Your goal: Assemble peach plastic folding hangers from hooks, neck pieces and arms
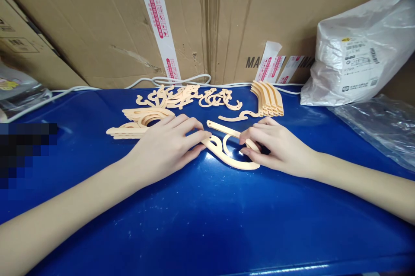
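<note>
My left hand [173,144] is closed in a pinch on the upper left end of a peach plastic hanger arm [231,160], whose curved body slants down to the right over the blue table. My right hand [275,146] grips a second hanger arm [223,128] by its right part; its free end, with a small hole, points up and left. Between the two arms shows a thin curved piece [226,144], perhaps a hook, partly hidden by my right fingers. Whether these pieces are joined I cannot tell.
Beyond my hands lie a heap of hanger hooks [181,96], stacked hanger arms [267,99] and more arms [129,131] by my left hand. A white cable [129,83] runs along cardboard boxes [113,29]. A white plastic parcel [353,51] stands at right.
</note>
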Demonstrator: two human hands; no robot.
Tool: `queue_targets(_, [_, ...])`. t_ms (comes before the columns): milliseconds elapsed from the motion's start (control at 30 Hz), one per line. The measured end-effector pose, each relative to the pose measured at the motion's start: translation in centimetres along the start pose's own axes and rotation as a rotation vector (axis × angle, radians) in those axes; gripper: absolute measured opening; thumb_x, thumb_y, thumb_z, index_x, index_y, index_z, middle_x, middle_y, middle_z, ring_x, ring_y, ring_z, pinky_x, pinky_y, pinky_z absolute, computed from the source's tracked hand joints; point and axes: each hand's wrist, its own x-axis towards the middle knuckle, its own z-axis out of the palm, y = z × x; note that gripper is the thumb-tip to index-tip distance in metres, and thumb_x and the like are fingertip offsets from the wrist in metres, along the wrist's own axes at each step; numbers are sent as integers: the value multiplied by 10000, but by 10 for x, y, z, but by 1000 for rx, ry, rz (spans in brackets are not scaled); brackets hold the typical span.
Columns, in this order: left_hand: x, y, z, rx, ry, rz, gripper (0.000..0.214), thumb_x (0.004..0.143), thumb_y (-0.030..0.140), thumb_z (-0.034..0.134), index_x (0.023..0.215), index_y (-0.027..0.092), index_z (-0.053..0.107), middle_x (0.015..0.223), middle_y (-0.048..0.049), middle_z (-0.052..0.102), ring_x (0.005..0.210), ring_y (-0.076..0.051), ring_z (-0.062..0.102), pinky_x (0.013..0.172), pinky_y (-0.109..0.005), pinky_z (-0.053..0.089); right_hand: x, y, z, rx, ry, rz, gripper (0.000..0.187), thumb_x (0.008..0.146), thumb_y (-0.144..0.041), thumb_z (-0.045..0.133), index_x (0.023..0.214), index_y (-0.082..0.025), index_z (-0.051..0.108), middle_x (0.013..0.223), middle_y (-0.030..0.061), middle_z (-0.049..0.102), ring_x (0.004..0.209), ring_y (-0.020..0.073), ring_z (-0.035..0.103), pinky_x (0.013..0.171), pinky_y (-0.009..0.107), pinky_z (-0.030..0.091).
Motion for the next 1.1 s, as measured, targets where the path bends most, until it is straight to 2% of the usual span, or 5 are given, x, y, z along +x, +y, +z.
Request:
queue_targets(367, [1, 4, -1, 71, 105, -90, 147, 927, 287, 500, 964, 163, 569, 878, -58, 614, 809, -218, 558, 697, -335, 418, 0, 0, 1, 42, 19, -48, 148, 934, -318, 509, 990, -185, 543, 671, -35, 535, 643, 124, 504, 773, 311, 348])
queue_targets(633, [4, 12, -5, -348, -14, -273, 150, 896, 200, 462, 748, 188, 448, 760, 4, 554, 742, -157, 500, 673, -289, 382, 0, -2, -1, 107, -22, -130, 174, 953, -340, 488, 966, -185, 565, 792, 5, 605, 716, 133, 497, 706, 282, 350])
queue_targets(767, [5, 22, -8, -356, -14, -363, 215, 872, 332, 532, 724, 189, 473, 669, 27, 529, 659, -146, 487, 611, -281, 350, 0, -9, -2, 107, -60, -186, 198, 962, -354, 467, 963, -193, 581, 842, 21, 615, 752, 142, 496, 708, 272, 368])
queue_targets(900, [9, 31, -9, -298, -23, -433, 330, 805, 466, 612, 693, 192, 466, 650, 21, 524, 653, -168, 482, 581, -290, 341, 0, -22, -1, 20, -80, -261, 292, 945, -409, 481, 1073, -165, 578, 881, 47, 614, 775, 164, 492, 712, 288, 380])
queue_targets(1100, [13, 36, -8, -297, -8, -427, 218, 815, 328, 593, 711, 191, 459, 658, 26, 526, 664, -161, 483, 574, -275, 347, -3, -31, 0, -125, -116, -334, 283, 960, -252, 439, 1216, -189, 541, 892, 43, 607, 743, 173, 467, 646, 309, 359])
